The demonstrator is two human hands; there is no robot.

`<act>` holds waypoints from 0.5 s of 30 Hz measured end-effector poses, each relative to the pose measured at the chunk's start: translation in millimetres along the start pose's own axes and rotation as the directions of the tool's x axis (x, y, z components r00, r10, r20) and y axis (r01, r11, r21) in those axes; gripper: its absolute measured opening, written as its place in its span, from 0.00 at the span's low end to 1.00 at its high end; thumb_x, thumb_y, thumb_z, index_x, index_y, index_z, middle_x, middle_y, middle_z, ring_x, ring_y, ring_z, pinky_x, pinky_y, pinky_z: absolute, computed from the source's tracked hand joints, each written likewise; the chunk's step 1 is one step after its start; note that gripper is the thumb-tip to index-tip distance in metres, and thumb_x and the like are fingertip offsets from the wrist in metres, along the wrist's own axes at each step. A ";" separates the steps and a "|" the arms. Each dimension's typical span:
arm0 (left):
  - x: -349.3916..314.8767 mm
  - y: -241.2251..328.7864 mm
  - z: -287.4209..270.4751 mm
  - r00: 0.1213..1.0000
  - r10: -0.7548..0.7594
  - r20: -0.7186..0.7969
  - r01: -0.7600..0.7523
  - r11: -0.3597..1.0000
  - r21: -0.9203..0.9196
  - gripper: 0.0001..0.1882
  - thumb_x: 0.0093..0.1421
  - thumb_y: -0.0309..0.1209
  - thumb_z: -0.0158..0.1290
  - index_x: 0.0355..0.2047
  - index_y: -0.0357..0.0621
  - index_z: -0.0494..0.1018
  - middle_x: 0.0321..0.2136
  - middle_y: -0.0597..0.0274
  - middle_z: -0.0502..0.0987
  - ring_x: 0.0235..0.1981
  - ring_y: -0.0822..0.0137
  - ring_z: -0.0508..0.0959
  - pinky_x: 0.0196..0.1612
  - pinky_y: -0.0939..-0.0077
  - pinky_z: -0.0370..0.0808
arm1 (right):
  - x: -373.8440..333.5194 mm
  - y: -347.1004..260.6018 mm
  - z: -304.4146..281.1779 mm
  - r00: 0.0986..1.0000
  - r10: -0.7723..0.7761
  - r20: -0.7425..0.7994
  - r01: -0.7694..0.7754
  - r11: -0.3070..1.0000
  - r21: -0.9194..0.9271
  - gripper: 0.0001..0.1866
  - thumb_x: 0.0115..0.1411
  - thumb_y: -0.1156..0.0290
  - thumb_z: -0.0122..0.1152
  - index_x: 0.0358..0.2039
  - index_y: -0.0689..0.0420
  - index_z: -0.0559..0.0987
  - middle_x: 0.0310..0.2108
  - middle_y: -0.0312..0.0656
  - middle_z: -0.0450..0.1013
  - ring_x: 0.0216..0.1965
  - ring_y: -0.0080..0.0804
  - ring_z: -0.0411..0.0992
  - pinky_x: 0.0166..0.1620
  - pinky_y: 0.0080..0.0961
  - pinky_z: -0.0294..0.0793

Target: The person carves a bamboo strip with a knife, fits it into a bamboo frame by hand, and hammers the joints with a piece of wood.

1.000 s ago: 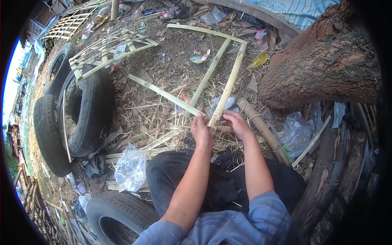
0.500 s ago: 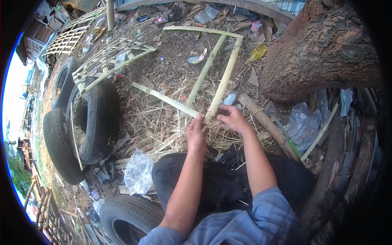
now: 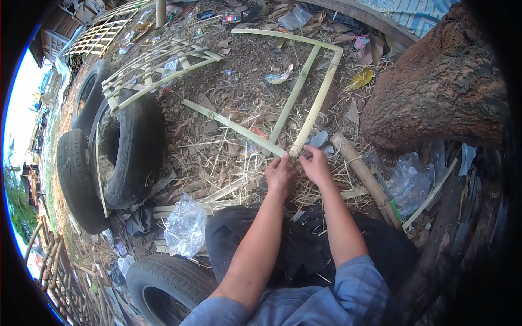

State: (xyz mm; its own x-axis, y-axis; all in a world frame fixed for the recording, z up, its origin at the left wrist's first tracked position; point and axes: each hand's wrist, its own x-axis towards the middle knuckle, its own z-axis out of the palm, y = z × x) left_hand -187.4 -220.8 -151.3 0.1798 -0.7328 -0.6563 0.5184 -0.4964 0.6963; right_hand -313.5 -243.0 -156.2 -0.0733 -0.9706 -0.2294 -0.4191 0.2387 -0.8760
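Note:
Several split bamboo strips form a partly open frame on the ground before me. A far crosswise strip (image 3: 283,36) joins the top of a long right-hand strip (image 3: 321,100), with a middle strip (image 3: 294,93) beside it. The near strip (image 3: 234,126) slants in from the left and meets the long strip at the near corner. My left hand (image 3: 278,175) is closed on the near strip's end, thumb on top. My right hand (image 3: 315,165) is closed at the foot of the long strip, thumb and fingers pinched together at the joint. Its fingertips partly hide the corner.
Old tyres (image 3: 133,157) stand at the left, with another tyre (image 3: 171,285) near my leg. A woven bamboo lattice (image 3: 157,73) leans over them. A tree trunk (image 3: 435,81) rises at the right, beside a bamboo pole (image 3: 367,179). A clear plastic bag (image 3: 185,225) lies near my knee.
The whole view has shifted a little. My right hand's fingers have drawn in closer to my left hand at the corner joint. Both hands remain on the strips.

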 end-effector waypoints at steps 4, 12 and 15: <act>1.5 -1.4 9.3 0.998 0.012 -0.062 -0.003 0.989 0.146 0.12 0.62 0.35 0.56 0.36 0.38 0.74 0.26 0.66 0.75 0.23 0.75 0.74 0.25 0.78 0.78 | -3.1 -1.4 -4.6 1.000 0.016 -0.003 -0.016 0.999 0.030 0.24 0.50 0.73 0.61 0.49 0.68 0.75 0.25 0.47 0.77 0.25 0.37 0.77 0.33 0.32 0.76; 5.8 -4.5 9.2 0.997 -0.055 -0.057 0.067 0.968 0.241 0.12 0.59 0.36 0.61 0.31 0.38 0.77 0.24 0.65 0.76 0.23 0.76 0.74 0.25 0.82 0.75 | -27.1 -10.8 -0.4 0.993 0.113 0.045 -0.111 0.993 -0.036 0.37 0.53 0.68 0.63 0.61 0.66 0.61 0.26 0.52 0.78 0.30 0.46 0.79 0.37 0.38 0.77; 10.3 -10.8 11.2 0.999 -0.033 -0.020 0.037 0.966 0.254 0.12 0.59 0.35 0.61 0.30 0.37 0.77 0.25 0.65 0.76 0.23 0.77 0.74 0.25 0.83 0.75 | -24.0 -5.9 1.0 0.994 0.112 0.004 -0.112 0.994 -0.017 0.36 0.53 0.68 0.63 0.60 0.66 0.61 0.26 0.52 0.78 0.29 0.47 0.78 0.37 0.38 0.77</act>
State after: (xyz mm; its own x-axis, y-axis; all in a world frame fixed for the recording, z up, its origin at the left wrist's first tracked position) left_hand -200.5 -228.2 -162.3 0.1798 -0.7066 -0.6844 0.2951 -0.6250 0.7227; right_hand -308.4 -221.2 -146.0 -0.1165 -0.9376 -0.3276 -0.4236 0.3452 -0.8375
